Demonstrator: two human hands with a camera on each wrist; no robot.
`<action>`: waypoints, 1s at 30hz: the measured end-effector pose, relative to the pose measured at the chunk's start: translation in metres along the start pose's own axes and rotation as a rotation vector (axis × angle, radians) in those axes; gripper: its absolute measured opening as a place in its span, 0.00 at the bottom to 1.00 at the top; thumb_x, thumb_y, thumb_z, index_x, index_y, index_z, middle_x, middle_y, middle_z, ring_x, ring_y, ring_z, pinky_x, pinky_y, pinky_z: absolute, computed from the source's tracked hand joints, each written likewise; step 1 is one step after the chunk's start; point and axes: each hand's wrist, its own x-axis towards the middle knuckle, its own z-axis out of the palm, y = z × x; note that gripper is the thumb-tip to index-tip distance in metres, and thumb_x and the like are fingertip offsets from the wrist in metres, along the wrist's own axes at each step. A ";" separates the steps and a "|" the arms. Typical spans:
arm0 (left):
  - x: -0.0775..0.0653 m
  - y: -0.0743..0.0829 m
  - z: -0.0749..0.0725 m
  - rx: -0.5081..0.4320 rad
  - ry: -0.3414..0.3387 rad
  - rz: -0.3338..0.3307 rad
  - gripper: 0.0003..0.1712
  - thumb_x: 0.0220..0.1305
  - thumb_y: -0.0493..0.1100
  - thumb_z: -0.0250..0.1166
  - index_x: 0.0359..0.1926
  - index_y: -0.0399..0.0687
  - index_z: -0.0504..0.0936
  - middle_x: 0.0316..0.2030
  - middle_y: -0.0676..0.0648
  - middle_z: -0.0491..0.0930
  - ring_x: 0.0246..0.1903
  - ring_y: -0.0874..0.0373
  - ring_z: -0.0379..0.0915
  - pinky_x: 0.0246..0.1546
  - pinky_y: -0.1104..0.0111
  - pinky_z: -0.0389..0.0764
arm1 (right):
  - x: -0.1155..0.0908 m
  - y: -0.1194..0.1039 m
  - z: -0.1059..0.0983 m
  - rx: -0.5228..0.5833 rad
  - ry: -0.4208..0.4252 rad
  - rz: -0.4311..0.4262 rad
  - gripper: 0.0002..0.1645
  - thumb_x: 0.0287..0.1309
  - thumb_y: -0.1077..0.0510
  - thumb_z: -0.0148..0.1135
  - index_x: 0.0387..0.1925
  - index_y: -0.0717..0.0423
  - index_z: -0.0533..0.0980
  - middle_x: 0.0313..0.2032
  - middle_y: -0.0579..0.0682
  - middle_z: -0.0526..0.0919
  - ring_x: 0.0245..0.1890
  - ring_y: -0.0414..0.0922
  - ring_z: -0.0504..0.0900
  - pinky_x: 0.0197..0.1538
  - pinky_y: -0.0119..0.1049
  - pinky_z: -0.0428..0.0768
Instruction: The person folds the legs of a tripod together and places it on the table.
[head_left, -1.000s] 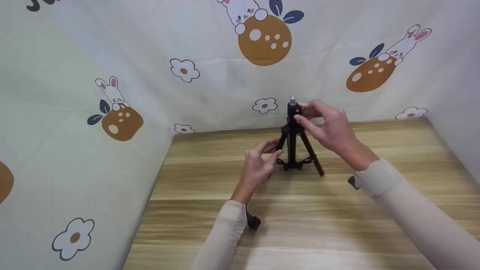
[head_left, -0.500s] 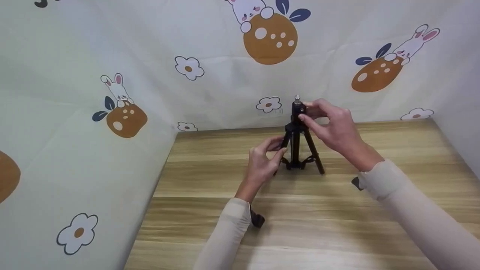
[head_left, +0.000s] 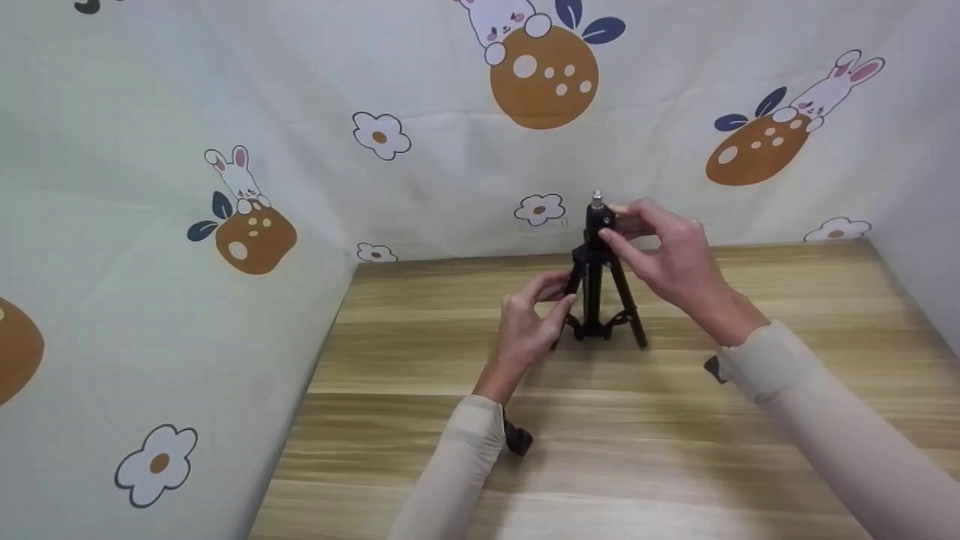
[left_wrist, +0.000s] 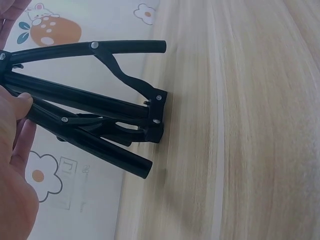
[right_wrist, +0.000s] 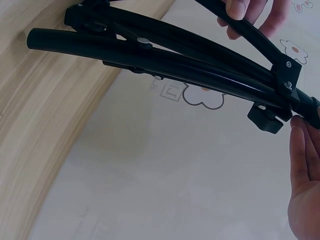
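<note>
A small black tripod stands upright near the back of the wooden table, its legs partly spread and a silver screw at its top. My left hand pinches one leg between thumb and fingers; the left wrist view shows the thumb lying on that leg. Up at the head of the tripod, my right hand grips the black top section with thumb and fingertips. In the right wrist view, a black knob sticks out below the collar, near the right fingers.
The wooden table reaches back to a pale cloth wall printed with rabbits, oranges and flowers. More of this cloth hangs on the left and right sides. Black straps show at the wrists.
The whole view has shifted slightly, so the tripod and hands appear a little further right. Both hands keep their hold, and the tripod's legs look slightly closer together.
</note>
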 end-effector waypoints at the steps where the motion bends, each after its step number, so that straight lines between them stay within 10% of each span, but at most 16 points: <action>1: 0.000 0.000 0.000 -0.002 0.000 -0.001 0.17 0.69 0.34 0.75 0.57 0.38 0.86 0.49 0.42 0.93 0.45 0.56 0.93 0.51 0.70 0.92 | 0.000 0.000 0.000 0.001 0.000 -0.001 0.17 0.69 0.55 0.75 0.55 0.56 0.85 0.46 0.49 0.95 0.42 0.46 0.95 0.51 0.17 0.86; 30: 0.001 0.001 0.003 -0.032 0.012 -0.014 0.17 0.69 0.33 0.75 0.57 0.41 0.86 0.49 0.43 0.93 0.46 0.60 0.92 0.51 0.72 0.92 | -0.001 -0.001 0.002 0.012 0.005 -0.007 0.17 0.70 0.56 0.74 0.55 0.57 0.85 0.46 0.49 0.95 0.43 0.46 0.94 0.52 0.18 0.86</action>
